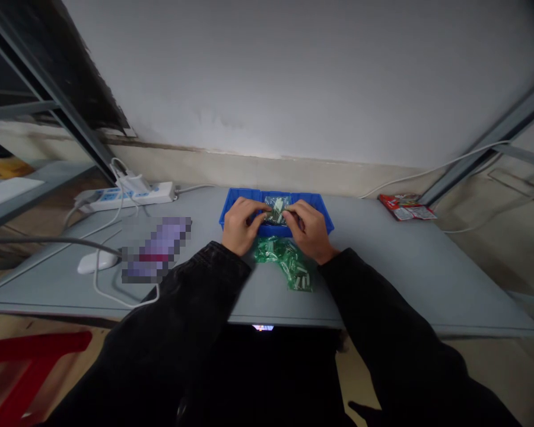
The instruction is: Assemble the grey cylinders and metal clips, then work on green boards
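Observation:
Between my two hands is a small clear plastic bag (276,205) with pale and dark pieces in it, held over the middle of a blue divided tray (244,194). The fingers of my left hand (241,224) pinch its left edge. On the opposite edge, my right hand (310,228) grips with thumb and fingertips. Just in front of the tray, several green-tinted plastic bags (289,260) lie in a heap, with small pale cylinders showing in the nearest one. My hands hide parts of the tray's side compartments.
A white power strip (153,194) with plugs stands at the back left, its cables running over the grey table (382,273). A white mouse-like device (97,262) and a pixelated purple object (160,246) lie left. At right rests a red packet (404,207).

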Motion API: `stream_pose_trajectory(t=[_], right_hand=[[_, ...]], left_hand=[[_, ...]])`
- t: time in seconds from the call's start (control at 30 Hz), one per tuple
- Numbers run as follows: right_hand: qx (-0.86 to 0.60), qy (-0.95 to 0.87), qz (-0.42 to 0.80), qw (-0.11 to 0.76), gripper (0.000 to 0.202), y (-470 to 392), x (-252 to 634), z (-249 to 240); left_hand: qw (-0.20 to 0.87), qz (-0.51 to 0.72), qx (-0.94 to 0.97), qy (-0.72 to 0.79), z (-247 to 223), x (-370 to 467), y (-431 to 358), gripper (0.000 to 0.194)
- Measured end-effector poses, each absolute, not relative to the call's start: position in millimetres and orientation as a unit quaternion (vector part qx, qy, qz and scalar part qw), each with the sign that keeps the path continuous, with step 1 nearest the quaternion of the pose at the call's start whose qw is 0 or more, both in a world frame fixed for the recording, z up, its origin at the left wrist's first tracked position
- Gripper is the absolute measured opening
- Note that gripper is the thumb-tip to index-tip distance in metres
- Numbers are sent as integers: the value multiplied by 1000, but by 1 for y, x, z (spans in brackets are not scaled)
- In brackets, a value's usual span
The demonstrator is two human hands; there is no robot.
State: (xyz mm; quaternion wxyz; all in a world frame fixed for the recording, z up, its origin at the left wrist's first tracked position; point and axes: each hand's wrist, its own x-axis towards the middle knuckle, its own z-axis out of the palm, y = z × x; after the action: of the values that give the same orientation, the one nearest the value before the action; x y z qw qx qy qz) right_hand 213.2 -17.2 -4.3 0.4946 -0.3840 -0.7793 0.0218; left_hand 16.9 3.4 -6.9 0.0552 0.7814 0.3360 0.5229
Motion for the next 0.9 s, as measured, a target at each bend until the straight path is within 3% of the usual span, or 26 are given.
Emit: stream_pose_trajectory(t=[0.2, 0.4, 0.63, 0.9], right_hand=[[-381, -776, 26, 502, 25, -17, 215, -4], [-412, -756, 9, 509, 8, -13, 213, -10], [-420, -734, 35, 532, 24, -12, 212, -12], [-404, -760, 5, 510, 14, -13, 214, -10]], left_hand=[[55, 526, 772, 351, -9, 17, 4, 10], [65, 535, 765, 353, -10, 17, 5, 10], [61, 537, 759, 362, -11, 18, 5, 13], [62, 534, 761, 362, -12, 19, 5, 14]])
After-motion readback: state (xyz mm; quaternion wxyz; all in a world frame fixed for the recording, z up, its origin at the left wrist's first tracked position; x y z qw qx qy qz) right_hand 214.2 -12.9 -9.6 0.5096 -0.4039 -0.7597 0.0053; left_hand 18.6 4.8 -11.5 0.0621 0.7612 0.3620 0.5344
